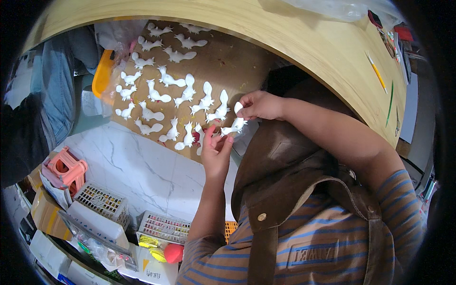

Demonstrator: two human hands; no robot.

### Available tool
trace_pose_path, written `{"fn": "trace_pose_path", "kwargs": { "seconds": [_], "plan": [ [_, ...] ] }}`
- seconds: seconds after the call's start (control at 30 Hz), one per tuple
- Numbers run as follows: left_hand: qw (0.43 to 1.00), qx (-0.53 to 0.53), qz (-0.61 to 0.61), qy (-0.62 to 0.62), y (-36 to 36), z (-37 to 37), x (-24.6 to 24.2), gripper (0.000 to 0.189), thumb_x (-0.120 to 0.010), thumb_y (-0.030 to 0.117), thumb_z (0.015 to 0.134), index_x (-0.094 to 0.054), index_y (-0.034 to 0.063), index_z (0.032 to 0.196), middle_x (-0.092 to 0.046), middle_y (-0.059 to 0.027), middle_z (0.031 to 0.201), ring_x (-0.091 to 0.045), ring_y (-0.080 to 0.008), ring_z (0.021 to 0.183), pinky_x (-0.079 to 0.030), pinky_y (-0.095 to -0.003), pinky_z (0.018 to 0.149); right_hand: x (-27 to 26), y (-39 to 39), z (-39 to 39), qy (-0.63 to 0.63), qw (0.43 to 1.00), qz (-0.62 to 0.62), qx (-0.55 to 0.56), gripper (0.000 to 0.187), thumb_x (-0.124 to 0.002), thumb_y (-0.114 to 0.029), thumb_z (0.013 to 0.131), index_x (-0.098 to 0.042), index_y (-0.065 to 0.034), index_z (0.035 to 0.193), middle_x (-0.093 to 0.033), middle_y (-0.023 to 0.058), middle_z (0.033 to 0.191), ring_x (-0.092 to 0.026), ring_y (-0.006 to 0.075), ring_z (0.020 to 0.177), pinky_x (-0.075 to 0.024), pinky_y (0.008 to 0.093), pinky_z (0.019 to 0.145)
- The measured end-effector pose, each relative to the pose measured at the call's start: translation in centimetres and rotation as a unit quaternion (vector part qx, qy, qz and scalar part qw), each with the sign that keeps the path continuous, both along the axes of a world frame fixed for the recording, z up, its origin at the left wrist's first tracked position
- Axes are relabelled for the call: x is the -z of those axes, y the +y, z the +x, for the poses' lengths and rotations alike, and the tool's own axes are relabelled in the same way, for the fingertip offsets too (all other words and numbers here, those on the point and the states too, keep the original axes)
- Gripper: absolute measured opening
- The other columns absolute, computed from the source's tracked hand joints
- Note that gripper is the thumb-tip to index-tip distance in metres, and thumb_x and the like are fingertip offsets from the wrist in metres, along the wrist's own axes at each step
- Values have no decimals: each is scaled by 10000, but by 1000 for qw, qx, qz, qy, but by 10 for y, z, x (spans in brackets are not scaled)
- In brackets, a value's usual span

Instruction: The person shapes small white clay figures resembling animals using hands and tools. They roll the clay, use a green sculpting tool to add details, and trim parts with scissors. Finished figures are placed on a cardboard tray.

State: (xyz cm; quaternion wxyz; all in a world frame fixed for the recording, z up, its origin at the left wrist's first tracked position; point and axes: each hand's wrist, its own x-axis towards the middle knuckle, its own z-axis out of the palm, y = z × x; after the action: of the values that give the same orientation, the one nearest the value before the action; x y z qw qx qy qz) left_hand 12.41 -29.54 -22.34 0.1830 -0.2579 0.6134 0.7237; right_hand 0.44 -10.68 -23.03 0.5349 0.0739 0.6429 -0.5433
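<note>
My right hand [262,105] pinches the broad tail of a small white animal figurine [237,125], which looks like a squirrel. Just below the figurine's head, my left hand [218,144] has its thumb and fingers spread; whether they touch it is unclear. Several matching white figurines lie on a brown board [228,57], most of them on their sides or backs. One figurine [199,137] lies right beside my left fingers, partly hidden by them. Another figurine [221,107] is close to the left of my right hand.
A curved wooden tabletop [320,42] bears a yellow-handled tool [377,73] and a green stick [390,103]. An orange tub [101,74] stands by another person's leg [57,85]. Below are a pink stool [67,165], plastic baskets [101,199] and boxes [50,213].
</note>
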Motion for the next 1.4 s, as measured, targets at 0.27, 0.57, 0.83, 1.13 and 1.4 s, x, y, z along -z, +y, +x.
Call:
{"fn": "trace_pose_path", "kwargs": {
  "seconds": [0.27, 0.57, 0.83, 1.13, 1.4],
  "plan": [
    [817, 228, -496, 186, -11, -17, -12, 327, -682, 190, 776, -634, 107, 1089, -591, -62, 1041, -555, -273, 960, -451, -403, 809, 29, -3, 7, 96, 988, 122, 3, 219, -714, -202, 772, -641, -38, 897, -665, 66, 791, -616, 157, 696, -488, 309, 649],
    [714, 284, -535, 351, 9, -36, 4, 149, -648, 167, 786, -664, 116, 925, -524, -48, 1297, -486, -262, 1161, -379, -414, 907, 7, -11, 4, 197, 965, 172, -25, 282, -682, -176, 812, -562, -18, 1013, -635, 79, 707, -611, 133, 610, -482, 286, 558],
    [704, 292, -542, 354, 6, -38, 9, 109, -637, 157, 784, -653, 113, 882, -508, -45, 1330, -465, -275, 1204, -356, -420, 937, -4, -14, 0, 164, 967, 189, -38, 326, -679, -168, 757, -550, -21, 1017, -653, 163, 872, -648, 275, 840, -498, 365, 731],
    [778, 143, -511, 335, -36, -53, 7, 208, -663, 101, 739, -640, 101, 946, -545, -79, 1175, -455, -334, 1161, -354, -461, 952, -10, 7, -6, 246, 953, 174, 6, 334, -592, -232, 874, -493, -66, 1145, -610, 92, 800, -612, 221, 746, -483, 345, 684],
    [720, 278, -545, 327, -25, -70, -5, 230, -735, 110, 667, -686, 110, 892, -485, -95, 1315, -379, -380, 1261, -320, -509, 1003, -15, 12, 5, 293, 948, 125, 4, 316, -596, -173, 862, -525, -54, 1146, -624, 103, 832, -617, 236, 759, -489, 355, 699]
  ]
}}
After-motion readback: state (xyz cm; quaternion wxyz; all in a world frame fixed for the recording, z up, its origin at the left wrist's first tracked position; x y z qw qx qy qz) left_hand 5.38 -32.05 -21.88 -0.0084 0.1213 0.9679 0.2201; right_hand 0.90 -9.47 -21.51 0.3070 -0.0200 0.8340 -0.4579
